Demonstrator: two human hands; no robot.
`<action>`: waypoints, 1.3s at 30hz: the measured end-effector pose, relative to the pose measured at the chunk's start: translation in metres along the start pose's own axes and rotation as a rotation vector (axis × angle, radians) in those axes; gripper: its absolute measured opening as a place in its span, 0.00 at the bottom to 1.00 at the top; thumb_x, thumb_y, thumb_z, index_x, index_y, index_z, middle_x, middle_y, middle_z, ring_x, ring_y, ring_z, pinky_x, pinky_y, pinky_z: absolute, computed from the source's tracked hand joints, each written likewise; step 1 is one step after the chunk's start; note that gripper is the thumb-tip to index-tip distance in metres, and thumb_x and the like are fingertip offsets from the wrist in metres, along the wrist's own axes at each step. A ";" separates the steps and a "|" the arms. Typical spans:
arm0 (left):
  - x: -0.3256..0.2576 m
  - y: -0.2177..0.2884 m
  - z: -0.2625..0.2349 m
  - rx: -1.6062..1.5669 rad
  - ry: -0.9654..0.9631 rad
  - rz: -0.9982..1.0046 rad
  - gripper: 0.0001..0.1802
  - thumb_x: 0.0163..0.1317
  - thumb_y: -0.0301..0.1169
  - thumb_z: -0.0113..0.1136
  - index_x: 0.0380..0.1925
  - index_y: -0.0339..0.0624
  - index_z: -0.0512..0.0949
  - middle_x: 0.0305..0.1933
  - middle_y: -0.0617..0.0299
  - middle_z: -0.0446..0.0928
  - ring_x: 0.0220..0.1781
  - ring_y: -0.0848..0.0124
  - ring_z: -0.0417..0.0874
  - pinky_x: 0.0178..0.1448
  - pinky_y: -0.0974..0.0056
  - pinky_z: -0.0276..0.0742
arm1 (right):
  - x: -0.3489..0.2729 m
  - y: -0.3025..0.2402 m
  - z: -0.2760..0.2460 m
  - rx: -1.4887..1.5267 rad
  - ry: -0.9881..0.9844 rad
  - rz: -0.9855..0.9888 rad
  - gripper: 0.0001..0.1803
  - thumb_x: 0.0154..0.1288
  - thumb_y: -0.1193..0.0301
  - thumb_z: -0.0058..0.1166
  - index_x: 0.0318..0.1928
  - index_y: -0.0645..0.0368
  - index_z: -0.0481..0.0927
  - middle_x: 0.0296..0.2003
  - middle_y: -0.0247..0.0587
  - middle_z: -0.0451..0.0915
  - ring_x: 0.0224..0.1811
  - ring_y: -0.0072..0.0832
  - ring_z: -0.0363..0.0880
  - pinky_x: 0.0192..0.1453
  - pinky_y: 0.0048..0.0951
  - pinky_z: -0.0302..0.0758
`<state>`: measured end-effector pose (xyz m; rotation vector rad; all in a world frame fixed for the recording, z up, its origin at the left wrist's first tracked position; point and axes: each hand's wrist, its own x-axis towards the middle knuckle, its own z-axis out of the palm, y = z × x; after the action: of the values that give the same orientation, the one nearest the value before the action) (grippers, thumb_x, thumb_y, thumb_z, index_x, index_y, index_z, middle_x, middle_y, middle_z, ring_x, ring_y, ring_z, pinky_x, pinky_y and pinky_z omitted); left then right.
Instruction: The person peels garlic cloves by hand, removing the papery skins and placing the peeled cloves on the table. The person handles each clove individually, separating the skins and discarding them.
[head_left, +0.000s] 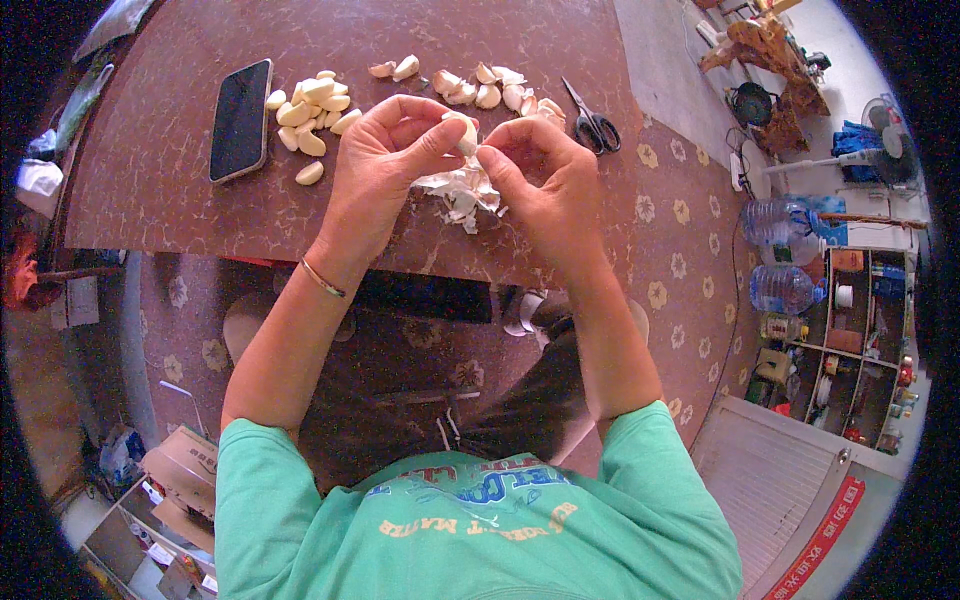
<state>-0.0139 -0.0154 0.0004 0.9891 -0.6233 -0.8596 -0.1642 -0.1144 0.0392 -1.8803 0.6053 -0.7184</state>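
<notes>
Between thumb and fingers, my left hand grips a pale garlic clove above the table. My right hand meets it from the other side, thumb and forefinger pinched at the clove's edge; whether a bit of skin is between them is too small to see. Under both hands lies a heap of papery garlic skins. Left of my left hand is a pile of peeled cloves. Beyond my hands, several unpeeled cloves lie scattered, and two more sit a little to the left.
A black phone lies left of the peeled pile on the brown marbled table. Black-handled scissors rest at the right, blades pointing away. On the floor to the right stand large plastic bottles and a shelf unit.
</notes>
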 end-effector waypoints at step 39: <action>-0.001 0.003 0.002 0.006 -0.038 -0.058 0.14 0.73 0.31 0.67 0.52 0.35 0.84 0.47 0.57 0.88 0.46 0.72 0.89 0.50 0.67 0.90 | 0.004 0.006 0.001 0.068 0.107 -0.204 0.06 0.65 0.73 0.69 0.38 0.61 0.85 0.40 0.40 0.84 0.36 0.26 0.87 0.39 0.27 0.85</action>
<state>-0.0148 -0.0149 0.0042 1.0024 -0.6320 -0.9299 -0.1618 -0.1188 0.0341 -1.8666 0.4538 -0.9649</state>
